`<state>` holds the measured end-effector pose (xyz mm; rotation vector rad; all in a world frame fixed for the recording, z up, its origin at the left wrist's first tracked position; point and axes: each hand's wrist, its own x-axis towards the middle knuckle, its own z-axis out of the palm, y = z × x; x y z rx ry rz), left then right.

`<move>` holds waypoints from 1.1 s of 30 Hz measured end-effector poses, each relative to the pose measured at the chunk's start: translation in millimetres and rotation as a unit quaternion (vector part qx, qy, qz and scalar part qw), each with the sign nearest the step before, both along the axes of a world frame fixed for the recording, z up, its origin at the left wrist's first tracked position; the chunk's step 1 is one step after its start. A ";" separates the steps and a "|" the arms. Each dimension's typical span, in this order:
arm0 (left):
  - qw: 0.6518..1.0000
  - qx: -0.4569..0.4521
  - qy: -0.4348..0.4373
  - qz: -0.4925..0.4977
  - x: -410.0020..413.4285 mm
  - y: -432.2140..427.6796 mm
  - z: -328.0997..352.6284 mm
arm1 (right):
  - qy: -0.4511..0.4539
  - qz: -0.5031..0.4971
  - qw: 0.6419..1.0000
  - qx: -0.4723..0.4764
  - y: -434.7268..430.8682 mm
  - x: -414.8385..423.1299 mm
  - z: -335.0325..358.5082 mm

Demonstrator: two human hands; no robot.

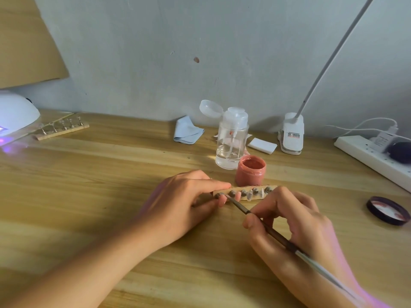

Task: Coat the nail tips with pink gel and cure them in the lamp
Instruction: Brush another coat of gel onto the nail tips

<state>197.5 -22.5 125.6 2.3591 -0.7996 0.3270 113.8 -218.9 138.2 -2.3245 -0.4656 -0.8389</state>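
STEP coating pink nail tip [221,200], clear ones remain; next needs light, even strokes | white domed plastic lamp [15,116] far left of round open pink gel jar [250,171] | left hand [184,196] pinches strip end | right hand [287,221] fingers curled round brush | tan wooden strip [244,189] just before jar | slim dark brush [266,228], bristles on tip

Brush [239,206] in right hand [295,227]
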 end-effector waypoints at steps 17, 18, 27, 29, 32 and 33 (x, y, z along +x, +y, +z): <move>1.000 -0.002 0.001 0.002 1.7 -0.2 -1.7 | 0.025 0.004 1.000 -0.013 -0.8 1.0 0.6; 1.000 -0.002 0.002 0.002 1.7 -0.2 -1.5 | 0.025 0.005 1.000 -0.014 -0.7 1.1 0.6; 1.000 -0.001 0.006 0.003 0.5 -0.9 0.6 | 0.015 0.008 1.000 0.000 -1.1 0.4 0.9; 1.000 -0.004 0.007 0.005 0.1 -0.8 0.4 | 0.017 0.009 1.000 -0.020 -0.7 1.5 0.0; 1.000 0.002 0.005 0.008 0.0 -0.9 0.5 | 0.012 0.004 1.000 -0.020 -0.5 1.7 0.4; 1.000 0.002 0.005 0.009 0.2 -0.9 0.5 | 0.010 0.002 1.000 -0.022 -0.6 1.6 0.5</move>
